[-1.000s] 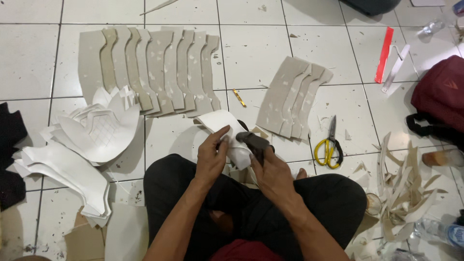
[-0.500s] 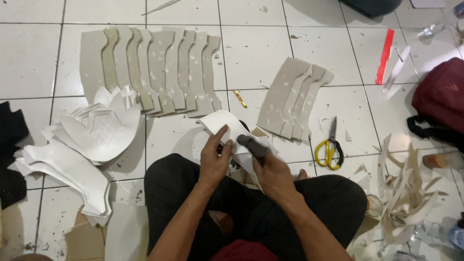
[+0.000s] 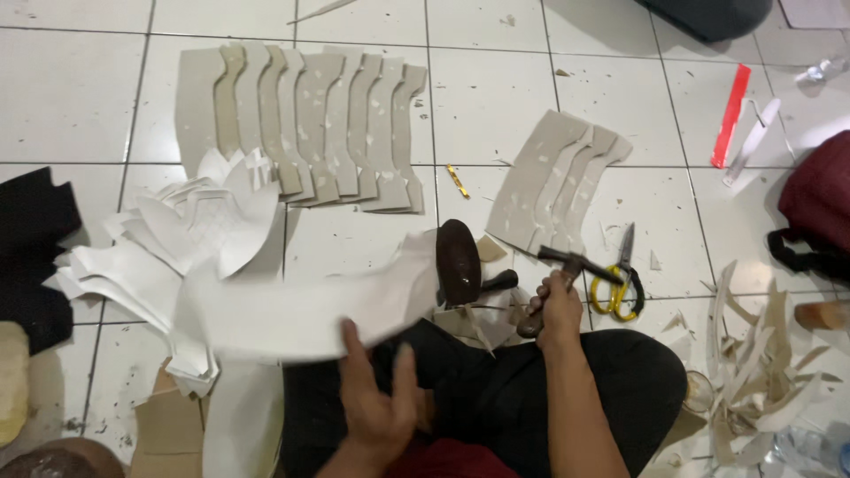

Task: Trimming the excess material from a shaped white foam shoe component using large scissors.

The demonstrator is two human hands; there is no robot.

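Two hands are working over the lap: the left hand (image 3: pixel 376 403) is pinching a curved white cutout (image 3: pixel 301 310) whose long axis is running left to right, while the right hand (image 3: pixel 556 305) is gripping a hammer (image 3: pixel 567 262) just right of the dark shoe last (image 3: pixel 458 262).

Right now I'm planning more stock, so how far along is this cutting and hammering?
Done, it seems: two fans of shaped grey pieces laid out on the floor, offcuts piled at the right. In hand: the left hand holds a curved white piece, the right hand grips a hammer beside a dark last. Left: the white pile, probably.
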